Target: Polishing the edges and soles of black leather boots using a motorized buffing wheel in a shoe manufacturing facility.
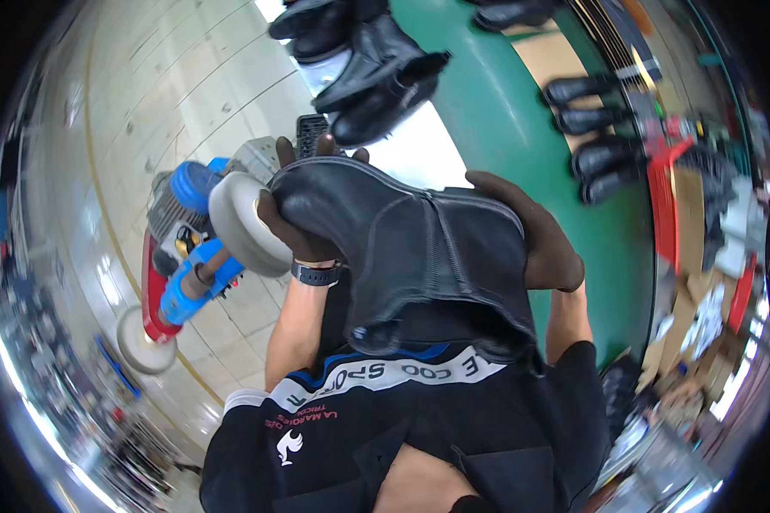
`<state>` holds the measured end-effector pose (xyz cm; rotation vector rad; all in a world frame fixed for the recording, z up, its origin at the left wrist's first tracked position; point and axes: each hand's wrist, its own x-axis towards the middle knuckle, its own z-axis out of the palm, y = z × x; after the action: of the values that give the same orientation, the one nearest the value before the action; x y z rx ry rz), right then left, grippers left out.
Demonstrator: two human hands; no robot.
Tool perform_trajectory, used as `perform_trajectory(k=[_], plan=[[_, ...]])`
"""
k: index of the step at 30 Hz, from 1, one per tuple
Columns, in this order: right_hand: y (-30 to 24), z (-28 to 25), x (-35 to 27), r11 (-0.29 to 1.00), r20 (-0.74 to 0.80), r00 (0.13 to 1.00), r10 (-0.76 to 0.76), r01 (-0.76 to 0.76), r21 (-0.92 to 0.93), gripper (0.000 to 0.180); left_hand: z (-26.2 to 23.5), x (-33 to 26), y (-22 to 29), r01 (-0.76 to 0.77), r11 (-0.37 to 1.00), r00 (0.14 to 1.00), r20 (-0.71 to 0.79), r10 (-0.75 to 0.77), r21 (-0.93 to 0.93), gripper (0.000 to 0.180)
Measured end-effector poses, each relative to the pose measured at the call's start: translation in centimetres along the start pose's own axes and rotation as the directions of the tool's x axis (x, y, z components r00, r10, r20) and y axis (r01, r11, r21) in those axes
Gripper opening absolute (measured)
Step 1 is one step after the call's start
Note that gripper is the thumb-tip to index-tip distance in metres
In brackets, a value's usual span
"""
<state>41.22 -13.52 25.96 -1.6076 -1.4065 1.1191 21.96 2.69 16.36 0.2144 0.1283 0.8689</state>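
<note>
head view: black boot (pixel 402 227) held just beside white wheel (pixel 233 221), contact unclear; toe gripped by left hand (pixel 302 237), heel cupped by right hand (pixel 546 245). shaft judged soft, foot stiffer; best grasped at those firm ends.

- Hidden behind the black boot (pixel 402 231): palm and part of the fingers of the gloved left hand (pixel 306 238).
- Out of sight behind the boot's shaft: part of the gloved right hand (pixel 546 244).
- Partly covered by the left thumb: pale round wheel (pixel 238 222); contact with the toe impossible to tell.
- Lost in shadow: depth of the boot's opening.
- Cut off by the upper edge: farthest dark boots (pixel 316 34).
- Too blurred and small to identify: clutter (pixel 38 342) along the left rim.
</note>
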Motion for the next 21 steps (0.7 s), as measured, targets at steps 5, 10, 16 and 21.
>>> perform_trajectory(k=[5,10,16,21], plan=[[-3.2,4.1,-1.6,0.996,-0.197,0.976,-0.092,0.093,-0.003,0.098,-1.8,0.1,1.3,0.128,0.96,0.967,0.248,-0.065,-0.249,0.049],[12.3,11.7,-2.9,0.938,-0.537,0.792,0.291,-0.348,-0.006,0.078,0.9,-1.0,5.9,0.185,0.97,0.855,0.512,-0.08,-0.158,0.037],[29.2,20.6,-6.7,0.508,-0.851,0.3,0.43,-0.86,-0.047,0.073,1.4,-3.8,11.7,0.139,0.987,0.803,0.592,-0.064,-0.081,0.041],[9.8,17.9,-4.2,0.94,-0.607,0.719,0.338,-0.292,0.177,0.112,0.3,-8.9,14.4,0.076,0.996,0.956,0.28,-0.083,0.039,0.043]])
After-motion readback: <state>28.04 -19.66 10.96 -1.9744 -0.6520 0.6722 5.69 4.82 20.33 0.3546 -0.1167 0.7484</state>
